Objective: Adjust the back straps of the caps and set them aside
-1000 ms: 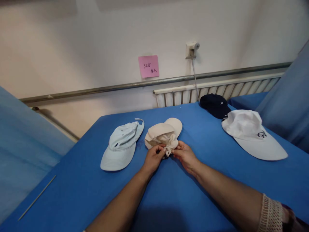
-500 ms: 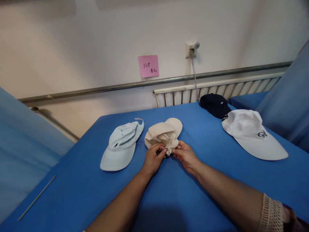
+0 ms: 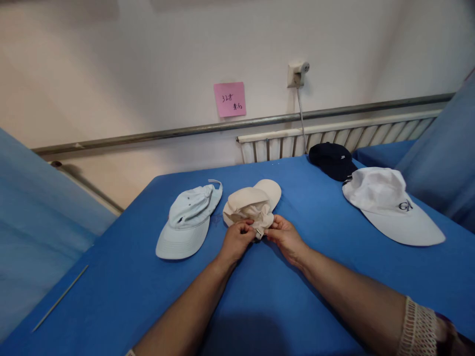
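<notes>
A beige cap (image 3: 247, 200) lies in the middle of the blue-covered table (image 3: 308, 198), its brim pointing away to the right and its back facing me. Pinched fingers of my left hand (image 3: 236, 241) grip the left side of its back strap. On the strap's other side, my right hand (image 3: 286, 239) holds the fabric between thumb and fingers. A small metal buckle (image 3: 258, 231) shows between the two hands. The crown is crumpled and sunken near the strap. My fingertips partly hide the strap ends.
A pale blue cap (image 3: 189, 217) lies to the left, its strap loose. To the right are a white cap (image 3: 386, 202) and a dark navy cap (image 3: 331, 160). A thin stick (image 3: 60, 298) rests near the left edge. Behind stand a radiator (image 3: 274, 148) and a metal rail (image 3: 178, 132).
Both hands stay on the beige cap's strap. My left fingers have shifted slightly, and the metal buckle shows more clearly. The whole view has moved a little.
</notes>
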`<control>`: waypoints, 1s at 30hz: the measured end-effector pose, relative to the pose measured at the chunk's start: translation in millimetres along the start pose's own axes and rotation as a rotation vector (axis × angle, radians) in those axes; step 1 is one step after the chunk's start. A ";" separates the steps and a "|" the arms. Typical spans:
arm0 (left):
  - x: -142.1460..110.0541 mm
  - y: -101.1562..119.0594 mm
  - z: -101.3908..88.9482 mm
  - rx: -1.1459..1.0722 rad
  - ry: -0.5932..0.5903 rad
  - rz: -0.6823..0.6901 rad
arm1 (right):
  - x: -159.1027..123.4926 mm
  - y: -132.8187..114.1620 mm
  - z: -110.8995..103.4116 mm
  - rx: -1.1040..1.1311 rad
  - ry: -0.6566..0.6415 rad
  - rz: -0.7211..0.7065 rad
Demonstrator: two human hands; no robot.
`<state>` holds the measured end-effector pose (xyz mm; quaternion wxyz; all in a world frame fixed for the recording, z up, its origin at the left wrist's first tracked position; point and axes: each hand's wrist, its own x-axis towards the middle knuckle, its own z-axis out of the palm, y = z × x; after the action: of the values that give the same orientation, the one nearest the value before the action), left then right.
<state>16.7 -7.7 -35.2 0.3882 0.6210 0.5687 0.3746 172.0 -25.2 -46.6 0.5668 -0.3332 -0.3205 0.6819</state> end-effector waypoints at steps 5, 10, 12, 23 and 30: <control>0.6 -3.3 4.2 -0.029 0.038 -0.014 | 0.8 1.0 -1.7 -0.009 -0.014 0.015; -1.6 -6.4 5.1 -0.084 0.069 0.031 | 2.0 -0.1 -4.2 0.082 0.021 0.051; -3.9 -4.9 3.2 -0.052 0.077 0.104 | 3.6 -0.4 -6.0 0.124 0.035 0.062; -16.9 12.2 -0.6 0.579 0.045 0.552 | 1.6 -1.6 -7.3 0.279 0.086 0.139; -8.1 4.7 -4.2 0.328 -0.050 0.446 | 0.7 -3.2 -2.2 0.073 0.076 -0.019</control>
<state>14.3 -15.8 -29.3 0.2042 0.7943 0.4615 0.3382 175.5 -23.8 -45.3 0.5968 -0.3351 -0.2770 0.6744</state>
